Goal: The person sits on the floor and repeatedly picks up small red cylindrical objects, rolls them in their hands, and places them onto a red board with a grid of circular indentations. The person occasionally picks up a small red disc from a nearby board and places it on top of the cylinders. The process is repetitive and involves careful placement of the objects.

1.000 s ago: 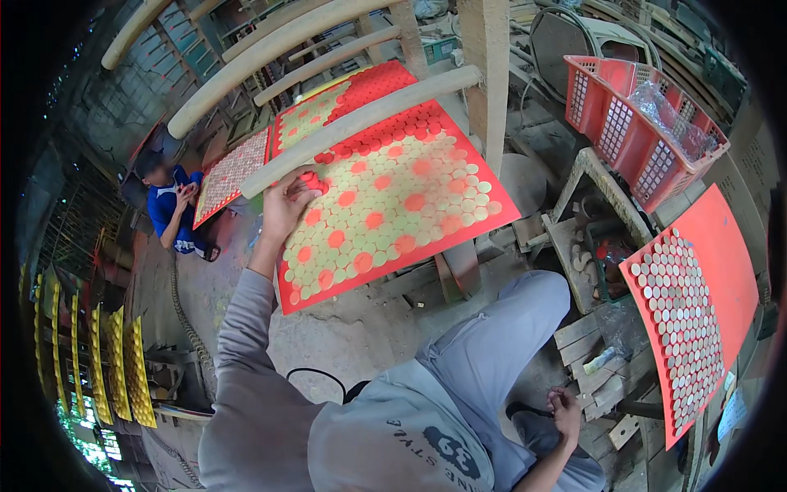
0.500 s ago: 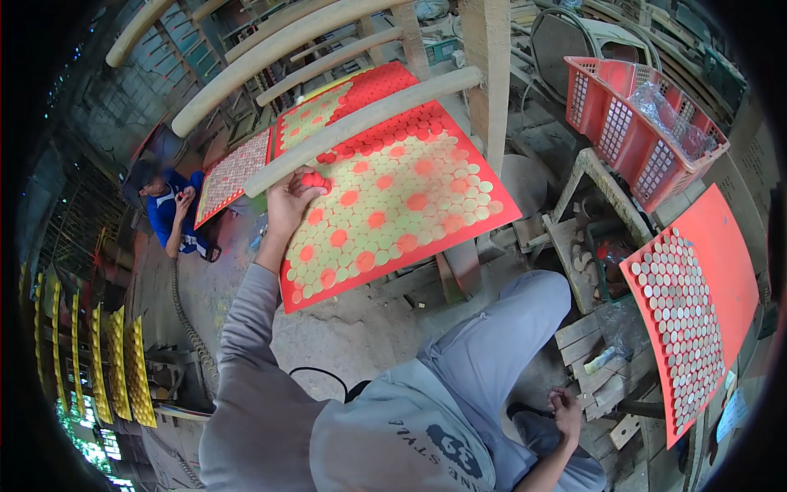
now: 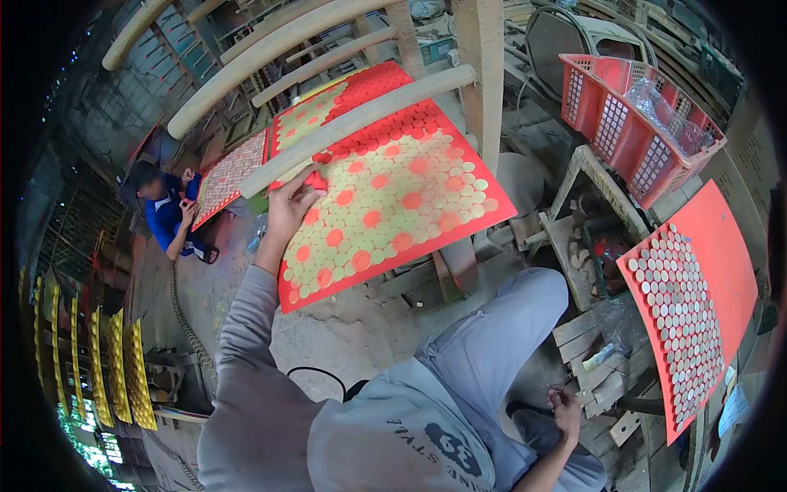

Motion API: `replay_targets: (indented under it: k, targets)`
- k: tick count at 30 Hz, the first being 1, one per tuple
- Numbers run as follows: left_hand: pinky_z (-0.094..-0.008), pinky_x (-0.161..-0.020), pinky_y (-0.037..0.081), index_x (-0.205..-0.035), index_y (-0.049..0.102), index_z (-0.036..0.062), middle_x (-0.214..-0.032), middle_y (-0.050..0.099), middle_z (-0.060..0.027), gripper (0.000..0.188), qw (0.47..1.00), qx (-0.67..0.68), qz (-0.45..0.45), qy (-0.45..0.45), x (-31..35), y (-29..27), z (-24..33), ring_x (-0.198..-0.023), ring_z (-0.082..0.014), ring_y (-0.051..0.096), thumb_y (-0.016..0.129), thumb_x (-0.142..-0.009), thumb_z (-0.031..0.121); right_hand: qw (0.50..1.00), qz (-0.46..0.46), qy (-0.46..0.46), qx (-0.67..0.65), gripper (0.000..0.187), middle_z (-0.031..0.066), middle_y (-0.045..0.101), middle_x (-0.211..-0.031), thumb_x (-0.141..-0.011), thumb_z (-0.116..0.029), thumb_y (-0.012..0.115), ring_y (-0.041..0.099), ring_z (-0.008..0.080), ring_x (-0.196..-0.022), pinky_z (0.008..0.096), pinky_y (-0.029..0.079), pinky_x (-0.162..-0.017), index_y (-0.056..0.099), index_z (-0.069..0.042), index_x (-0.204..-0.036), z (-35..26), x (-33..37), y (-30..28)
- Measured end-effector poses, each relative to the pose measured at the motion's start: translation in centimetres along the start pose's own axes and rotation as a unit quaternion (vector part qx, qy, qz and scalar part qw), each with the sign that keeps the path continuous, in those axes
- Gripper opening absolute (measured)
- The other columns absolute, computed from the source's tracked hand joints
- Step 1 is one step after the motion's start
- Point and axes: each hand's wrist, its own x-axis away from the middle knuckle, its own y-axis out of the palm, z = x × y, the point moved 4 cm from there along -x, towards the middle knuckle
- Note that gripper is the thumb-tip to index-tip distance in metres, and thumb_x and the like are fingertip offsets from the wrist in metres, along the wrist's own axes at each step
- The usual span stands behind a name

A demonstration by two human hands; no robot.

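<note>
My left hand (image 3: pixel 291 203) reaches over the left edge of a red board (image 3: pixel 393 266), just below a wooden bar. Its fingers are closed on a small red disc (image 3: pixel 318 180), or a few of them; how many, I cannot tell. Rows of round discs (image 3: pixel 373 220) cover the board, pale yellow with scattered red-orange ones, and solid red toward the far side. My right hand (image 3: pixel 564 412) hangs low beside my leg, away from the board. Its fingers are curled, and whether anything is in them is hidden.
Curved wooden bars (image 3: pixel 361 127) and a post (image 3: pixel 482 98) cross above the board. At right stand a red plastic crate (image 3: pixel 611 123) and a red sheet (image 3: pixel 730 254) bearing pale discs. A co-worker in blue (image 3: pixel 168 209) sits at left by another disc-covered board (image 3: pixel 234 174).
My left fingers have shifted slightly and curl more over the red piece. The co-worker's hands have moved apart, toward the edge of their board. My right hand stays put.
</note>
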Motion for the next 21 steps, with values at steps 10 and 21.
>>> replay_targets:
  k: [10,21]
  targets:
    - [-0.0256,-0.085,0.052,-0.140,0.044,0.0019,-0.115,0.061,-0.0101,0.059,0.962,0.273,0.000,-0.002,-0.8,0.6,-2.2,-0.097,-0.0121,0.061,0.068,-0.086,0.000,1.000,-0.007,0.018,0.004,0.022,0.0042,0.062,-0.079,-0.093,-0.010,0.060,0.055,0.0091,-0.068,0.0234,0.043,-0.060,0.062,0.005,-0.109,-0.9,0.4,0.2]
    - [-0.0240,-0.062,0.044,-0.083,0.057,0.0039,-0.070,0.057,-0.0016,0.021,0.965,0.259,0.007,-0.039,-3.2,3.2,-1.7,-0.065,-0.0085,0.052,0.058,-0.097,0.020,1.000,-0.003,0.014,0.010,0.024,0.0057,0.064,-0.078,-0.090,-0.014,0.063,0.058,0.0109,-0.068,0.0258,0.047,-0.064,0.064,0.003,-0.108,0.0,0.1,0.1]
